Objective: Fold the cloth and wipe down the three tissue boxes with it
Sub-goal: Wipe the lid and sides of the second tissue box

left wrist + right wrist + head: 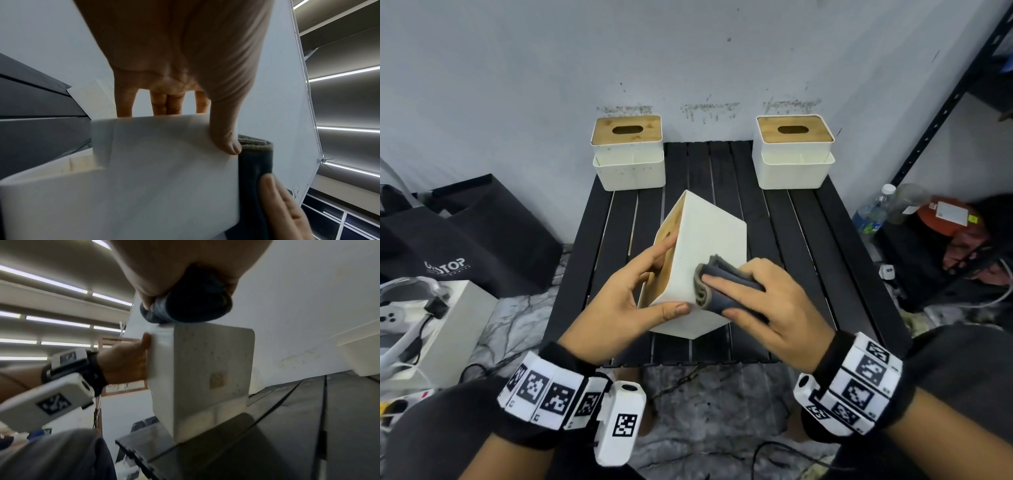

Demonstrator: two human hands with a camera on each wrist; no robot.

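Centrally, we find one tissue box tipped on its side on the black slatted table, long axis running away from us and slightly left, wooden lid facing left, white wall upward. Our left hand grips its near end: fingers curl onto the lid side, thumb lies along the near edge. Our right hand presses the folded grey cloth onto the upward wall, fingers nearly straight on top, thumb under the near fold, so it holds the cloth.

Two more tissue boxes stand upright at the far corners, the left box and the right box, lids up, against a scuffed pale wall. Black bags lie left; a dark metal shelf and a water bottle stand right.

The left wrist view alone shows the thumb tip touching the cloth's rolled edge. The right wrist view alone shows a yellowish square mark on the box's end face and ceiling light strips.
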